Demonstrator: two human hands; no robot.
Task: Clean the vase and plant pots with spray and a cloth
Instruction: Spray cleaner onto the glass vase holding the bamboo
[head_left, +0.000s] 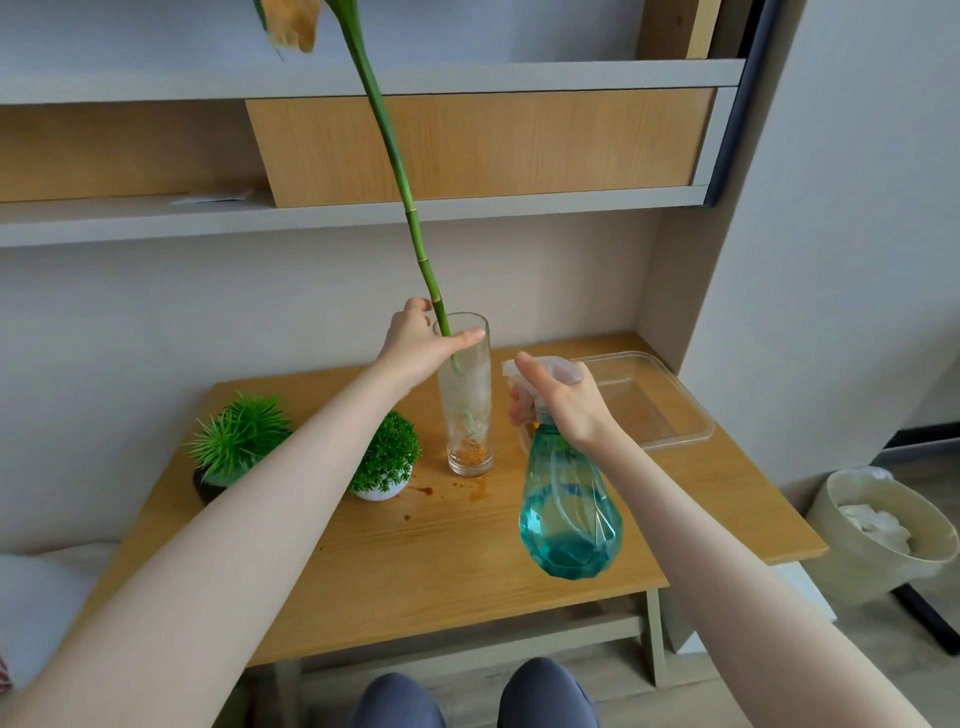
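Note:
A tall clear glass vase (469, 415) stands on the wooden table (415, 545), with orange-brown residue at its bottom and a long green bamboo stalk (400, 171) leaning out of it. My left hand (418, 345) grips the vase near its rim. My right hand (563, 400) holds a teal spray bottle (569, 514) in the air just right of the vase, fingers around the trigger head. Left of the vase sit a small white pot (382, 488) with a green plant and a dark pot (208, 483) with a spiky green plant.
Brown stains (452, 491) mark the table in front of the vase. A clear plastic tray (649, 400) lies at the table's back right. A bin (878, 535) with white tissues stands on the floor at right. Shelves (363, 213) run along the wall above.

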